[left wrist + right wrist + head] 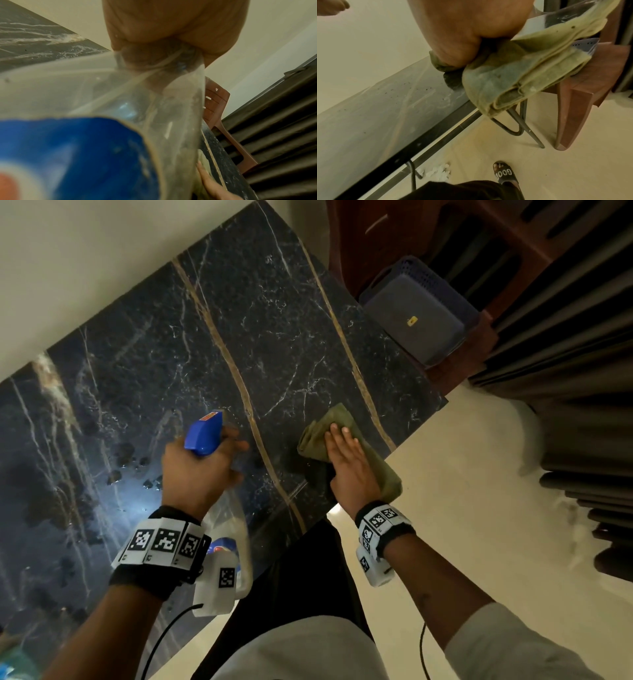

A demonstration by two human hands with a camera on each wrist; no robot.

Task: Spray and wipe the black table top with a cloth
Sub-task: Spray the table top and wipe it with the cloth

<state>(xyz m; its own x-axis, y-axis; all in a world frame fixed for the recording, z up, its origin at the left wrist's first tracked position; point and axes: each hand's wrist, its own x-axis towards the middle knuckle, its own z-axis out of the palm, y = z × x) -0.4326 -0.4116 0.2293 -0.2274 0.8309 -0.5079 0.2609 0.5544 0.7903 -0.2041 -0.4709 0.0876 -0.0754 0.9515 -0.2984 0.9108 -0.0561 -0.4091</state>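
The black marble table top [239, 320] with gold veins runs diagonally across the head view. My left hand [202, 470] grips a clear spray bottle [205, 431] by its neck, its blue trigger head pointing away over the table. Seen from the left wrist, the bottle [120, 94] fills the frame, with a blue label low down. My right hand [346, 460] presses flat, fingers straight, on a folded olive-green cloth [318, 429] near the table's front edge. The right wrist view has the cloth [513, 75] bunched under the palm [467, 27] and overhanging the edge.
Wet droplets [130, 463] lie on the table left of the bottle. A brown chair carrying a dark blue perforated basket [418, 309] stands past the table's right end, beside dark curtains [565, 337]. Crumpled white paper [436, 171] and my sandalled foot [505, 173] are on the cream floor.
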